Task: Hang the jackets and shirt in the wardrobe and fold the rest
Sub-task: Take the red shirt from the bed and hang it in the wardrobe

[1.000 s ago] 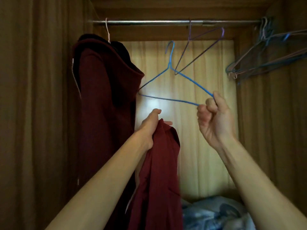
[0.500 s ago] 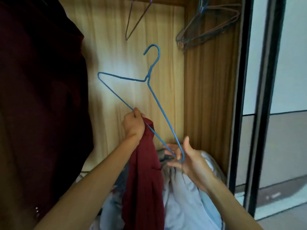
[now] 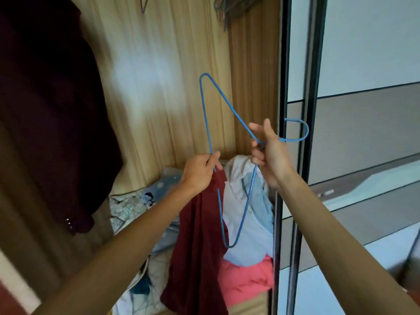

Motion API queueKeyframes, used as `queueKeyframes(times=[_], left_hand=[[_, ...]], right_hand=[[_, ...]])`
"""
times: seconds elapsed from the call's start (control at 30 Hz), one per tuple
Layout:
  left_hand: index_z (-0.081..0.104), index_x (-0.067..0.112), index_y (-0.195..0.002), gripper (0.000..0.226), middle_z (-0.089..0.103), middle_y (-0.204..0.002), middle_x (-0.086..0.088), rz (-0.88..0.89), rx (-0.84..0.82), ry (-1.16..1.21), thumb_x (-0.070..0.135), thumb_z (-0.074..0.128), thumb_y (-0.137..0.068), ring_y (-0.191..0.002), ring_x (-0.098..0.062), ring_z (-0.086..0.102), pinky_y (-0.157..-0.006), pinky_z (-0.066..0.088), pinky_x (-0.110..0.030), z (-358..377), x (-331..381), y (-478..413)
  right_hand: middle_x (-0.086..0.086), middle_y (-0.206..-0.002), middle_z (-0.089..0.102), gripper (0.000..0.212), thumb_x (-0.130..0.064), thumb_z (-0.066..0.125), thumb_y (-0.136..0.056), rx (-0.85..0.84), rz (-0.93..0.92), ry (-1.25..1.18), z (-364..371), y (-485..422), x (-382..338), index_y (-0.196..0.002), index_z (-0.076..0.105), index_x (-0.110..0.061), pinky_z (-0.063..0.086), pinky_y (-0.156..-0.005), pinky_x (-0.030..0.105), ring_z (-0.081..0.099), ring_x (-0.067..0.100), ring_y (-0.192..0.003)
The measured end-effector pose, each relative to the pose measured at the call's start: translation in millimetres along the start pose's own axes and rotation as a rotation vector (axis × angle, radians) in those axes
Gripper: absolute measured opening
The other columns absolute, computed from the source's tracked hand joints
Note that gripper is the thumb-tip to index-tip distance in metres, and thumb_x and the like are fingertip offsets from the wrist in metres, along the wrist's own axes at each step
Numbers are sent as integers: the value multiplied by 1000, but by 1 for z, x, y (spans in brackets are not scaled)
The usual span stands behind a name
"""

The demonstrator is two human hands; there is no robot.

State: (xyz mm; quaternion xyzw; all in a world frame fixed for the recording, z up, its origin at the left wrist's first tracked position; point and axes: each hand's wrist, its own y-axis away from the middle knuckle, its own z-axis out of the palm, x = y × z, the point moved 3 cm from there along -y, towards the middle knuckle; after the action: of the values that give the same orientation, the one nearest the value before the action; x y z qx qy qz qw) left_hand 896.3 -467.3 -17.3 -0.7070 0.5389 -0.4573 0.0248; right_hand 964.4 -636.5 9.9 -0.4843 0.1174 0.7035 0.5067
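A blue wire hanger (image 3: 205,110) is turned on its side in front of the wardrobe, its hook pointing right. My right hand (image 3: 269,153) grips it at the neck below the hook. My left hand (image 3: 200,171) pinches the hanger's long bar together with the top of a dark red garment (image 3: 195,242), which hangs down from that hand. A dark maroon jacket (image 3: 52,105) hangs at the left inside the wardrobe.
Loose clothes lie heaped on the wardrobe floor: a pale blue piece (image 3: 247,214), a pink one (image 3: 245,280) and patterned fabric (image 3: 127,205). The dark sliding-door frame (image 3: 295,87) stands right of my hands. More wire hangers (image 3: 229,5) hang at the top.
The hanger has rotated clockwise, so its hook now points right instead of up. My right hand moved up from the hanger's lower corner to its neck. The view dropped further.
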Motion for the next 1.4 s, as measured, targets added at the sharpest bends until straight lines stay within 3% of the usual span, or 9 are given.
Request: queueKeyframes(times=[0.13, 0.23, 0.3, 0.43, 0.67, 0.9, 1.03, 1.17, 1.4], left_hand=[[79, 10, -85, 55, 69, -76, 2, -122, -182, 56, 61, 58, -90, -73, -7, 58, -72, 46, -33, 17, -10, 15], [77, 12, -105, 16, 72, -99, -5, -201, -311, 196, 18, 68, -93, -94, -12, 62, -90, 50, -33, 22, -9, 27], [72, 12, -117, 29, 69, -114, -6, -259, -332, 268, -1, 64, -92, -112, -15, 61, -102, 46, -29, 20, -7, 30], [69, 8, -121, 29, 69, -116, -8, -236, -307, 196, -1, 60, -95, -107, -10, 58, -83, 43, -9, 24, -8, 27], [67, 18, -123, 35, 67, -123, -7, -122, -492, 241, -2, 54, -98, -118, -13, 59, -108, 38, -25, 41, 13, 29], [72, 25, -116, 35, 71, -122, 1, -60, -704, 262, 1, 53, -99, -118, -11, 62, -109, 40, -29, 49, 34, 35], [74, 27, -115, 32, 73, -117, 5, 190, -820, -84, 6, 56, -98, -113, -9, 65, -107, 46, -31, 63, 53, 47], [69, 40, -117, 38, 69, -96, 8, 523, -733, -658, 14, 50, -97, -98, -18, 64, -86, 53, -40, 69, 76, 58], [45, 33, -145, 61, 67, -125, 1, 722, -471, -925, 5, 49, -90, -111, -33, 62, -67, 37, -33, 46, 67, 51]], right_hand=[[-5, -57, 43, 51, -50, 31, -105, 23, 4, 132, -37, 26, 4, -105, 69, -16, 22, -37, 15, 25, 4, -42], [-2, -56, 42, 54, -50, 34, -104, 65, 4, 220, -70, 43, -1, -104, 72, -11, 18, -37, 17, 25, 5, -39], [-1, -55, 40, 55, -50, 35, -104, 115, 15, 285, -95, 55, -4, -100, 73, -10, 17, -37, 18, 25, 6, -38], [-3, -52, 37, 53, -48, 38, -103, 135, 58, 442, -143, 83, -6, -96, 75, -10, 16, -40, 19, 23, 10, -45], [2, -56, 38, 49, -45, 46, -101, 137, 167, 679, -192, 127, -9, -86, 76, -10, 21, -43, 16, 29, 10, -47], [1, -48, 44, 48, -35, 46, -103, 136, 168, 829, -192, 150, 12, -89, 74, 1, 28, -42, 8, 35, 2, -38], [-3, -45, 45, 47, -30, 46, -104, 99, 140, 785, -177, 151, 21, -86, 72, 4, 33, -46, 13, 38, 4, -38], [4, -49, 50, 49, -39, 48, -102, 94, 116, 887, -171, 148, 24, -77, 74, -6, 38, -52, 12, 42, 10, -44], [-5, -45, 49, 48, -34, 47, -104, 217, 74, 849, -186, 156, 24, -79, 73, -3, 34, -46, 9, 40, 2, -40]])
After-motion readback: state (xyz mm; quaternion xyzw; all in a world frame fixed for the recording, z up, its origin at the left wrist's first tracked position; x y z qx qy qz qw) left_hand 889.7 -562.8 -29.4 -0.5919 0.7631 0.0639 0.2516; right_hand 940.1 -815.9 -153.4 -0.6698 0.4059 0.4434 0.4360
